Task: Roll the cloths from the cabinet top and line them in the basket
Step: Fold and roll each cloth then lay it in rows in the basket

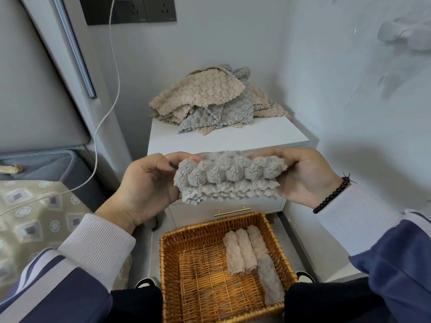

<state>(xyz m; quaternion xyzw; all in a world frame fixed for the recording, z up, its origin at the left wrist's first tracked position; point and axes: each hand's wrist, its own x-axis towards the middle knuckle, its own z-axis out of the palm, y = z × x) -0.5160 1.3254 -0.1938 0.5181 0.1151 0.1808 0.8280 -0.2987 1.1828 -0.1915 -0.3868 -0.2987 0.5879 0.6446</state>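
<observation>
Both hands held a grey cloth [227, 177] above the basket [177, 238].

Left hand [149, 183] and right hand [307, 176] each had a grip round one end; three rolls [247, 250] lay in the basket, a pile of cloths [210, 101] sat on the cabinet [233, 136], a white cable [102, 122] hung left.

— What's between the hands?
— A grey cloth [229, 177], partly rolled; left hand [149, 183] and right hand [305, 176] grip its ends, fingers [184, 157] curled over the top.
— And below the fingers?
— A wicker basket [172, 264] with three rolled cloths [247, 250] side by side. Beyond the fingers, a loose pile of cloths [210, 101] on the white cabinet [268, 134].
</observation>
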